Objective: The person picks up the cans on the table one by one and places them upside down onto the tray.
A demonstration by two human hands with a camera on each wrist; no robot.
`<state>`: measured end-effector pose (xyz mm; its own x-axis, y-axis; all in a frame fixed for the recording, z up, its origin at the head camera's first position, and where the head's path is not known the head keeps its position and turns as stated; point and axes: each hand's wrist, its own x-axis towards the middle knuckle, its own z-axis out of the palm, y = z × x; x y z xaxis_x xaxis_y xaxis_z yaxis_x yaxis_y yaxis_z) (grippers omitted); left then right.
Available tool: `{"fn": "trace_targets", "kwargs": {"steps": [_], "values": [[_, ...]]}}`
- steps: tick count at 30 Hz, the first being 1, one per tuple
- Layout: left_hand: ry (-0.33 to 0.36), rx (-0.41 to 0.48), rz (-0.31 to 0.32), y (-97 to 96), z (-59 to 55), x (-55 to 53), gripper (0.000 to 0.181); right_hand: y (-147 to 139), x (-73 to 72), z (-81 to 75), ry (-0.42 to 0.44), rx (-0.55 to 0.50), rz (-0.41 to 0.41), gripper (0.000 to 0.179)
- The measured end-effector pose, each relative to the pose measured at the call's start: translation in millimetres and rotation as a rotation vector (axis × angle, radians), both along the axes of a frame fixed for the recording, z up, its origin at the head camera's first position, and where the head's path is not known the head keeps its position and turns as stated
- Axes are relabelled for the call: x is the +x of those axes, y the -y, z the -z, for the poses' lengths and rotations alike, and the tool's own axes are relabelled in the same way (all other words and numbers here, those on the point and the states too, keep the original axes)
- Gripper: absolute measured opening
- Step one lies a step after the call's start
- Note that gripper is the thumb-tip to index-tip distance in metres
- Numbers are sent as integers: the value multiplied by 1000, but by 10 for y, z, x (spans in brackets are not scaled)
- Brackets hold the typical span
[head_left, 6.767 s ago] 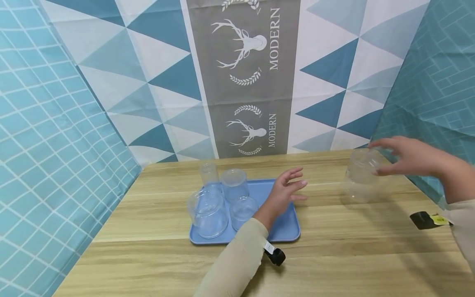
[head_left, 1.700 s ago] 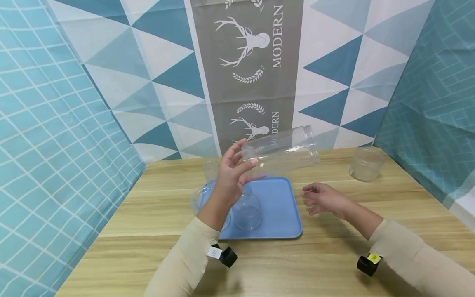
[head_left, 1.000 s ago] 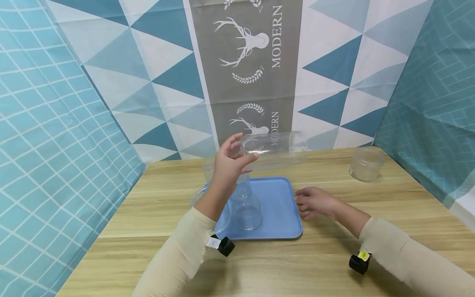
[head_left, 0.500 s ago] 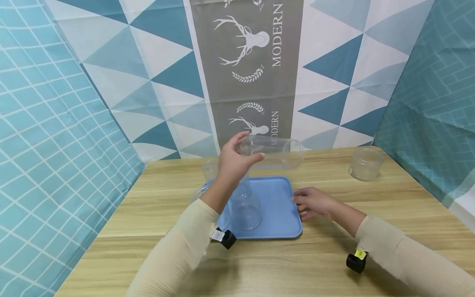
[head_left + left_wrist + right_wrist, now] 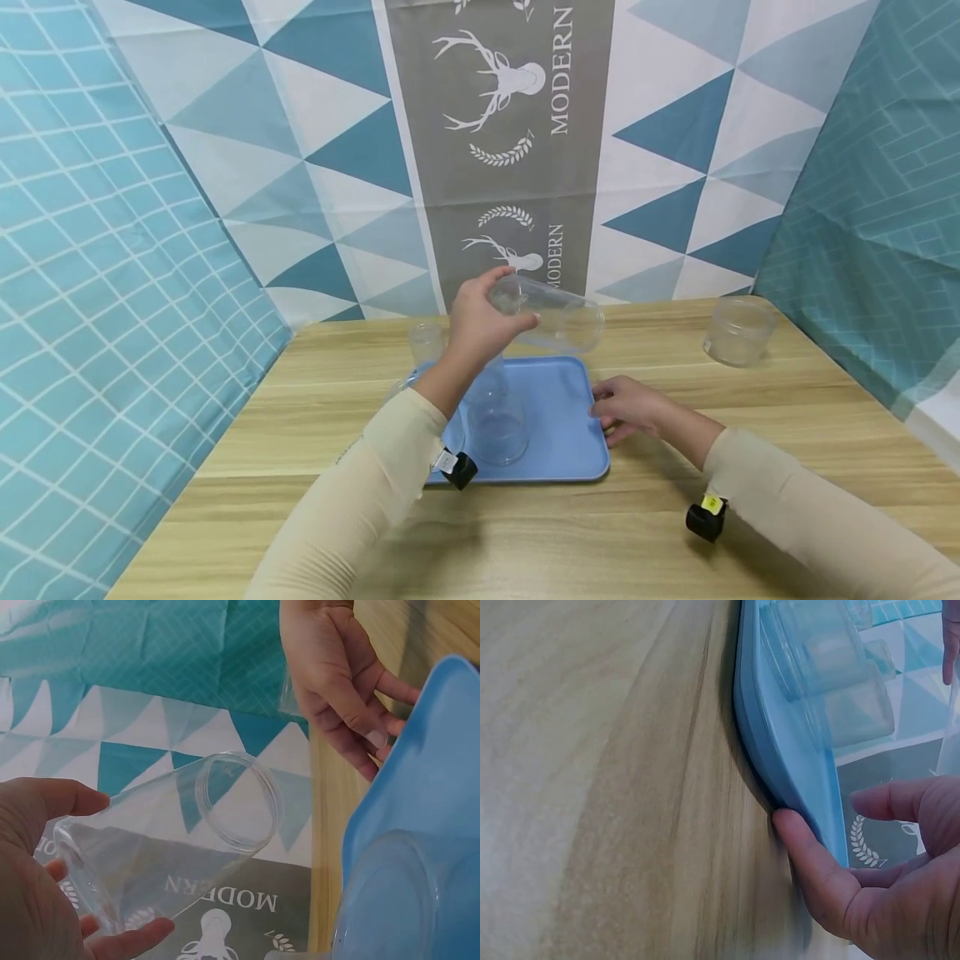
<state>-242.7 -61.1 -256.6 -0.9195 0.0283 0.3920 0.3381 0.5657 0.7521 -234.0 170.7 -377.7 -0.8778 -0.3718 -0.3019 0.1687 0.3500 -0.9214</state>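
Observation:
My left hand point(image 5: 480, 321) grips a tall clear jar point(image 5: 558, 317) around its base end, thumb on the near side. The jar is raised over the back of the blue tray point(image 5: 566, 433), lying tilted with its threaded mouth point(image 5: 240, 801) to the right and slightly lower. My right hand point(image 5: 633, 408) is at the tray's right edge. One finger point(image 5: 799, 832) touches the outer rim in the right wrist view, and another is raised apart from it. Clear containers stand on the tray's left half, among them a short one point(image 5: 498, 429), partly hidden behind the left arm.
A low clear container point(image 5: 740, 333) stands at the table's back right. A slim clear one point(image 5: 427, 343) shows at the tray's back left corner. Patterned cloth point(image 5: 502, 167) hangs behind the wooden table point(image 5: 675, 533), with blue cloth along both sides.
The jar came from the back right, leaving the low container there. Lately its mouth end has tipped down and nearer. My right hand has moved left to the tray's edge.

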Motion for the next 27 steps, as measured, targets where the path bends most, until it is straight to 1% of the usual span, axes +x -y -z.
{"fn": "trace_targets", "kwargs": {"steps": [4, 8, 12, 15, 21, 27], "values": [[-9, -102, 8, 3, -21, -22, 70, 27, -31, 1, -6, 20, 13, 64], [19, -213, 32, -23, -52, -32, 68, 54, -46, 3, -29, 48, 24, 65], [73, -265, 54, -67, -82, -28, 69, 73, -53, 8, -64, 76, 14, 65], [92, -307, 54, -93, -98, -24, 69, 78, -68, 21, -83, 95, 8, 68], [75, -416, 47, -114, -120, -40, 71, 86, -83, 40, -99, 101, 14, 71], [65, -515, 36, -131, -128, -59, 69, 98, -81, 53, -87, 101, 52, 71]]}}
